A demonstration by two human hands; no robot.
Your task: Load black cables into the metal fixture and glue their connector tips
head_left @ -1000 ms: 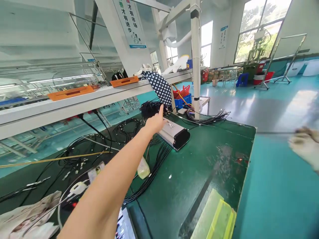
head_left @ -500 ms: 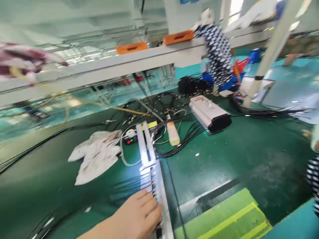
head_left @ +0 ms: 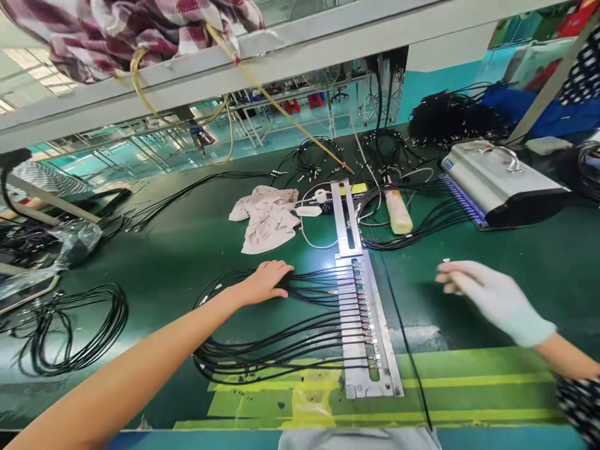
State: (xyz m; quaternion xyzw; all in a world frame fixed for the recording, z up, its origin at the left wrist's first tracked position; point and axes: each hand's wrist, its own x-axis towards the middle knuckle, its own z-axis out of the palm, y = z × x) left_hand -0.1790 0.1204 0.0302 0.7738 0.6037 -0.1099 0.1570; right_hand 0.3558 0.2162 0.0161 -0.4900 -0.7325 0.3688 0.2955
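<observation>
My left hand (head_left: 265, 282) lies palm down on a bunch of black cables (head_left: 281, 350), whose ends fan out to the right. Those ends sit in the slots of a long metal comb fixture (head_left: 360, 325) on the green bench mat (head_left: 492, 250). My right hand (head_left: 490, 299), in a white glove, hangs above the mat to the right of the fixture and holds nothing. Beyond it stands a silver machine with a black end (head_left: 501, 181), with more black wires fanned out at its side. A small white bottle (head_left: 398, 214) lies among cables near the fixture's far end.
A pale crumpled cloth (head_left: 267, 219) and a black control box (head_left: 332, 203) lie beyond the fixture. Coiled cables (head_left: 60, 331) and a plastic bag (head_left: 77, 244) sit at the left. A yellow-green sheet (head_left: 469, 387) lines the near edge. A checked cloth (head_left: 117, 31) hangs from the white shelf (head_left: 328, 44).
The view has swung down and closer over the bench. My left hand has moved off the fixture onto the cables. My gloved right hand has come into view above the mat.
</observation>
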